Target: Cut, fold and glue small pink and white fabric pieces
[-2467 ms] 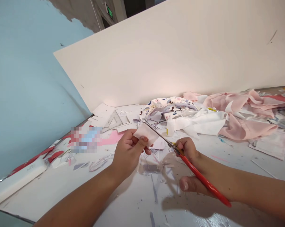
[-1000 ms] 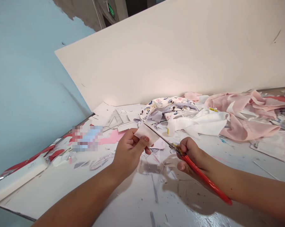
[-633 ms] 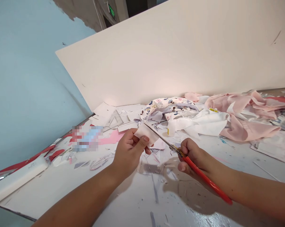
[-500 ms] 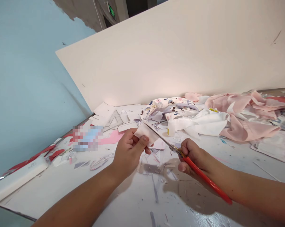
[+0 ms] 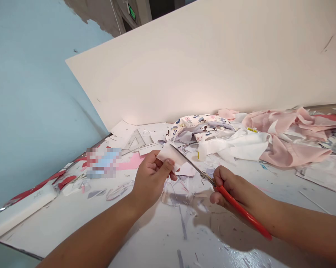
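Note:
My left hand (image 5: 154,176) pinches a small pale piece (image 5: 172,155), paper or fabric, between thumb and fingers. Red-handled scissors (image 5: 235,204) are gripped in my right hand (image 5: 229,186), their blades pointing up and to the left. The blades lie along the right edge of the pale piece, with the tip near its upper corner. Whether they bite into it I cannot tell. Both hands are held above the white table (image 5: 145,242), and paper scraps lie beneath them.
Floral fabric (image 5: 190,121), white cloth (image 5: 240,145) and pink cloth (image 5: 293,149) are heaped at the back right. Behind them leans a large pale board (image 5: 201,63). A clear set square (image 5: 136,140), pink paper (image 5: 129,162) and a long white bar (image 5: 28,206) lie to the left.
The scissors and my right hand have shifted very slightly. My left hand keeps its hold on the pale piece, almost unmoved.

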Available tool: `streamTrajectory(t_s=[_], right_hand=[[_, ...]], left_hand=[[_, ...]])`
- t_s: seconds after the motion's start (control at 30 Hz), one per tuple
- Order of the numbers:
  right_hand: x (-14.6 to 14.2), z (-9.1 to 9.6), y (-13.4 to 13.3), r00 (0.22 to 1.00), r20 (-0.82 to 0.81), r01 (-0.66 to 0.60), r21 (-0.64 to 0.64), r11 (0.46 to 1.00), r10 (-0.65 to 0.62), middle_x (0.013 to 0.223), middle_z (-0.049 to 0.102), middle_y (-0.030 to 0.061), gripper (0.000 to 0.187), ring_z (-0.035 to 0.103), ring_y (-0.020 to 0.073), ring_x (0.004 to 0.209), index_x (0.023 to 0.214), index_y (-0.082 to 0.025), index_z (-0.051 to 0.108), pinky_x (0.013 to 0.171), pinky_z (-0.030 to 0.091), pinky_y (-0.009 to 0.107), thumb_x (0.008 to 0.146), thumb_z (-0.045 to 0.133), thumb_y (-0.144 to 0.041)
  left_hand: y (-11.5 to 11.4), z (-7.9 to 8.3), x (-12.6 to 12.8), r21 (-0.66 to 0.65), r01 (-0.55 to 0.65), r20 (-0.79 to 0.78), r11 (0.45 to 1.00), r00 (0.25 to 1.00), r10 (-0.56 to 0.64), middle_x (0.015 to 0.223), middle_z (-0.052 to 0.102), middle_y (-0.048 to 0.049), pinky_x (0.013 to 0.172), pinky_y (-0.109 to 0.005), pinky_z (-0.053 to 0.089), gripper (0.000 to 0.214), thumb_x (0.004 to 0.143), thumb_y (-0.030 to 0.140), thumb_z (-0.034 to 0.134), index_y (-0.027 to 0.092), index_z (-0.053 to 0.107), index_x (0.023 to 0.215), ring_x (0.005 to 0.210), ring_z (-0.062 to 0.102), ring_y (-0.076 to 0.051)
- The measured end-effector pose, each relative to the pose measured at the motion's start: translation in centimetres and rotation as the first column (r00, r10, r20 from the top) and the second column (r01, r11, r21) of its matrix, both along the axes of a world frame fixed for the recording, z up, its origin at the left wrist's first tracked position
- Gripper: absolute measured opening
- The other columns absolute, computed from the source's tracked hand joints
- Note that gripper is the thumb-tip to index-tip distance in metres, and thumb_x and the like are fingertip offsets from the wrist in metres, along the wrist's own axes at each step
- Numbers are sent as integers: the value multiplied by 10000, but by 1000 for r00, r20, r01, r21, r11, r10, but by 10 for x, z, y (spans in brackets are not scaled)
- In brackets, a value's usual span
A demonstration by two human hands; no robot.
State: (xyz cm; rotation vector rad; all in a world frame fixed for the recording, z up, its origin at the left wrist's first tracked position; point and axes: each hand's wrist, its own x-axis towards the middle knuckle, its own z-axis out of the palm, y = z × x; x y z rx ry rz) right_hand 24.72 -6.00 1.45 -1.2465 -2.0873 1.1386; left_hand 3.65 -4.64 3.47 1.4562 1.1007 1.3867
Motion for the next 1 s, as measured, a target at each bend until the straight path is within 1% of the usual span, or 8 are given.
streamTrajectory(t_s=[0.13, 0.27, 0.43, 0.53, 0.63, 0.8, 0.9, 1.0], right_hand=[[1, -3, 0, 997, -60, -40, -46, 998, 37, 596, 396, -90, 316, 307, 95, 509, 735, -251, 197, 503, 302, 218, 818, 490, -335], [2, -8, 0, 992, -109, -47, 100, 994, 58, 632, 389, -70, 337, 287, 100, 511, 812, -252, 209, 476, 301, 230, 816, 424, -511], [6, -7, 0, 984, -56, -151, 223, 963, 168, 686, 462, -26, 300, 344, 111, 523, 901, -249, 194, 460, 324, 243, 849, 386, -473], [6, -8, -2, 987, -76, -114, 275, 955, 140, 758, 499, 20, 355, 425, 144, 596, 917, -247, 219, 466, 353, 259, 821, 391, -542], [5, -10, -4, 993, -78, -63, 308, 949, 91, 780, 499, 32, 402, 448, 164, 636, 912, -249, 237, 462, 355, 260, 797, 363, -612], [6, -9, -5, 994, -48, -80, 308, 948, 100, 779, 505, 25, 358, 430, 148, 593, 938, -248, 227, 462, 340, 257, 819, 373, -553], [7, -5, -4, 989, -21, -137, 282, 950, 149, 805, 526, 37, 316, 428, 138, 575, 966, -246, 208, 466, 341, 262, 846, 382, -481], [7, -5, -3, 986, -17, -153, 281, 948, 164, 803, 514, 41, 319, 426, 141, 586, 961, -247, 204, 470, 349, 263, 849, 371, -494]], left_hand=[[0, 1, 0, -18, 1, -1, 1000, 1000, -1, 606, 599, 52, 532, -193, 473, 180, 745, 349, 605, 187, 527, 734, 489, 565, -62], [-1, 1, 1, -24, -16, -7, 1000, 1000, 16, 598, 597, 51, 526, -203, 468, 187, 738, 357, 609, 188, 528, 746, 488, 565, -73], [-1, -1, 0, -20, -3, 8, 1000, 1000, 3, 607, 592, 47, 537, -215, 470, 179, 742, 344, 609, 186, 526, 750, 494, 562, -75], [-1, 0, 0, 0, 13, 17, 1000, 1000, -13, 612, 601, 41, 524, -217, 466, 169, 748, 333, 605, 183, 527, 748, 486, 553, -74], [-1, 1, 1, 11, 31, 27, 999, 999, -32, 617, 610, 41, 515, -212, 466, 149, 752, 315, 602, 184, 532, 746, 486, 548, -70], [-2, 0, 0, 26, 47, 56, 999, 997, -48, 603, 592, 52, 515, -206, 466, 131, 755, 298, 605, 190, 533, 734, 491, 545, -65], [-4, -3, -2, 46, 75, 66, 996, 995, -78, 619, 590, 41, 529, -208, 462, 141, 753, 310, 606, 189, 536, 734, 512, 542, -67], [-4, -5, -3, 54, 77, 83, 996, 993, -81, 616, 565, 41, 544, -212, 455, 164, 742, 339, 613, 193, 539, 741, 540, 539, -76]])
